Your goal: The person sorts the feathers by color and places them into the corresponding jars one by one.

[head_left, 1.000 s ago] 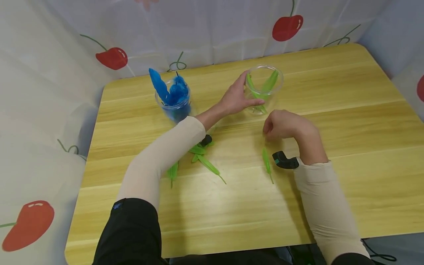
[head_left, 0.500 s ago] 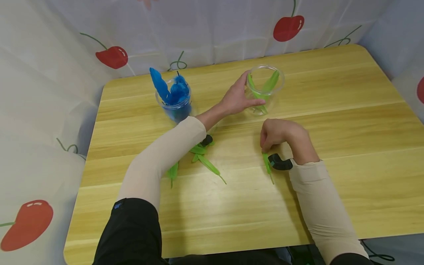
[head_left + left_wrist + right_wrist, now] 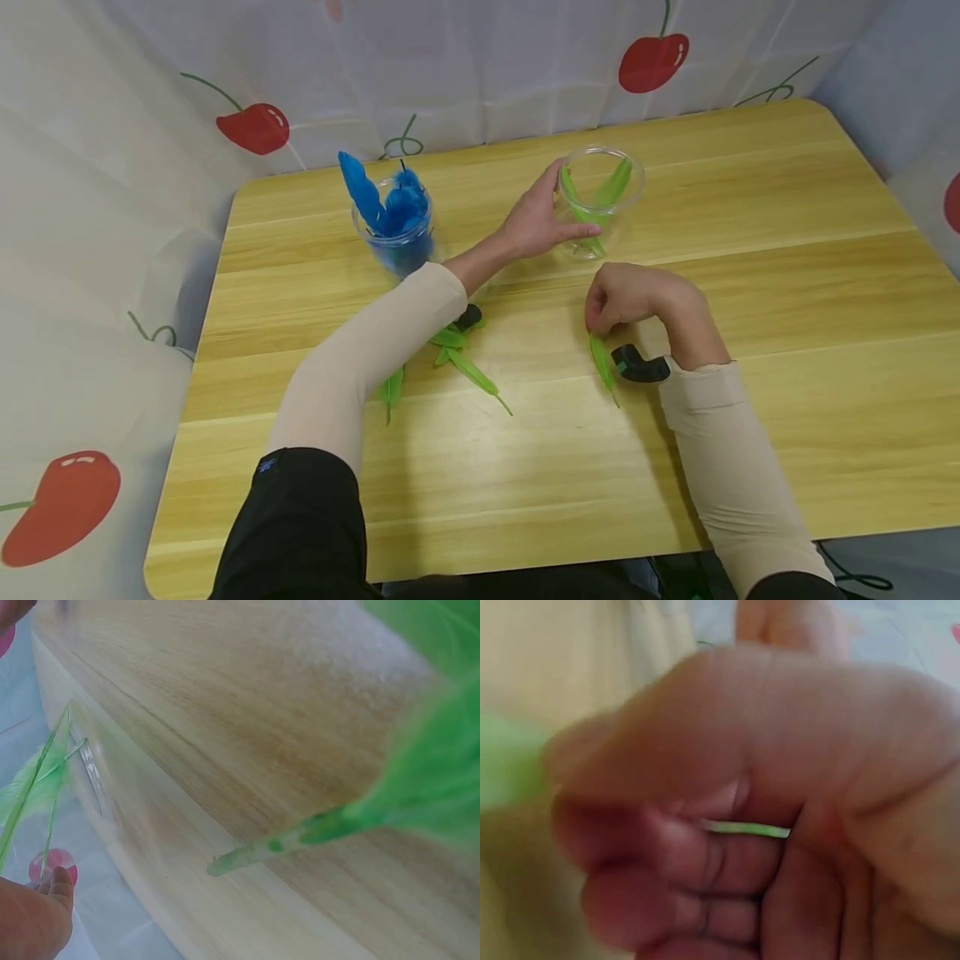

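Note:
My left hand [image 3: 536, 221] holds a clear plastic cup [image 3: 640, 185] from its left side, thumb across the front. Inside the cup stand green feathers [image 3: 615, 185]. Closer to me, my right hand [image 3: 641, 300] pinches one green feather [image 3: 602, 360], whose thin end points toward me. In the right wrist view its pale quill [image 3: 750, 829] shows between the curled fingers, and the rest blurs off to the left. More green feathers [image 3: 472, 372] lie on the table beneath my left forearm, partly hidden by it. One feather [image 3: 435, 765] looms large in the left wrist view.
A second clear cup [image 3: 401, 252] packed with blue feathers [image 3: 405, 204] stands at the back left, right behind my left forearm. The wooden table [image 3: 787, 250] ends at a white curtain [image 3: 480, 75] with cherry prints. Black wrist cameras [image 3: 637, 365] jut out near the hands.
My right hand has come down toward me onto the green feather, pinched its upper end and shifted it slightly up and left. The left hand and cup have stayed in place.

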The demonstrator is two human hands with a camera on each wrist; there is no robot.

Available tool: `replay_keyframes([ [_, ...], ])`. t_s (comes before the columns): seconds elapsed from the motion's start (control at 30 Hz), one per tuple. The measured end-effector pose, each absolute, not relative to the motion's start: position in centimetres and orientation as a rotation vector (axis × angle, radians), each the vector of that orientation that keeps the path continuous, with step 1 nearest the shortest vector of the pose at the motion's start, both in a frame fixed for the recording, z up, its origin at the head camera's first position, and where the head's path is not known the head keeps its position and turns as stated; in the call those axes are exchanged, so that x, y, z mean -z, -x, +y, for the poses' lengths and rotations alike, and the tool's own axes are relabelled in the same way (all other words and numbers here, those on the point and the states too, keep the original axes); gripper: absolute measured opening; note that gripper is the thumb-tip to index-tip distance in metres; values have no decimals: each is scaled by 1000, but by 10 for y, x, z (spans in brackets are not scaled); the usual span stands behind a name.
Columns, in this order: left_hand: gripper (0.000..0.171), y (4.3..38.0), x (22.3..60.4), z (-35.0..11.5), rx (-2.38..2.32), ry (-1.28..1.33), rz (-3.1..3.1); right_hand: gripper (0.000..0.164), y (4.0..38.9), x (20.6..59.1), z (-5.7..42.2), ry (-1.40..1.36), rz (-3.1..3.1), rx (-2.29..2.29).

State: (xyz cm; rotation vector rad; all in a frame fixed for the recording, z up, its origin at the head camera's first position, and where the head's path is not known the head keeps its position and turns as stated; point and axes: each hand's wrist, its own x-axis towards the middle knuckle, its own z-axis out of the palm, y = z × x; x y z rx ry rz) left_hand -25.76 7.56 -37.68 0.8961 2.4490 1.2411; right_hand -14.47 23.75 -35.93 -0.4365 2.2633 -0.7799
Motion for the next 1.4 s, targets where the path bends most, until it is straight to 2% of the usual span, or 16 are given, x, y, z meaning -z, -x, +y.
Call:
replay_keyframes([
  [0.57,104,259,379,73,-1255,-869,2439,5,129,320,268,372,2620,1170],
  [0.9,104,259,382,72,-1265,-865,2420,3,130,322,264,214,2899,1837],
  [1.13,103,259,382,72,-1251,-890,2438,6,139,326,264,220,3042,2235],
  [1.3,104,259,381,74,-1235,-890,2438,17,144,322,260,24,3202,2395],
  [1.4,104,258,379,75,-1219,-895,2438,17,149,320,257,-145,3310,2406],
])
